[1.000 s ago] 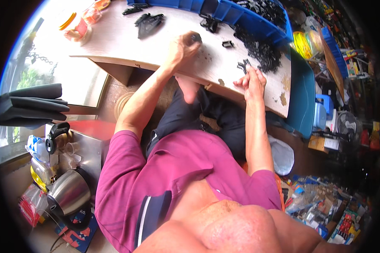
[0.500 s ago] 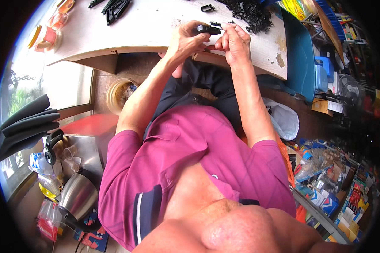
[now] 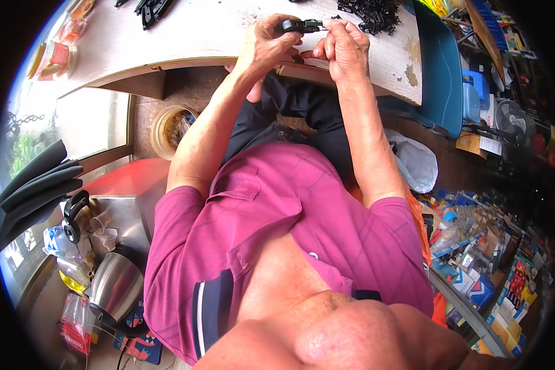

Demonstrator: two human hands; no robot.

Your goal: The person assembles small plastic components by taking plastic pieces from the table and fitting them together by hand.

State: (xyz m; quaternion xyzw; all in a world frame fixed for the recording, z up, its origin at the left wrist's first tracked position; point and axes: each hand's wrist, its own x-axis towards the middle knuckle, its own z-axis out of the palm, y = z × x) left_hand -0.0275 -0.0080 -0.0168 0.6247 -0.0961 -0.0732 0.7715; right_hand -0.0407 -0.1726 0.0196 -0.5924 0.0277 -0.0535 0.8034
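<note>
Over the table's near edge, my left hand is closed round the rounded end of a small black plastic part. The part's narrow end points right, toward my right hand. Thumb and forefinger of that hand are pinched together at a thin, light-coloured piece touching the narrow end; it is too small to name. Its other fingers are curled. A small dark piece shows below, near the right hand's fingertips. Past the hands lies a pile of small black plastic pieces.
Longer black parts lie at the far left of the pale table. Lidded jars stand at its left edge. A blue chair is at the right, a bucket on the floor at left, packed goods lower right.
The whole view has shifted slightly, so the table and hands sit higher. A small black piece that stood apart above the black part now lies in line with it.
</note>
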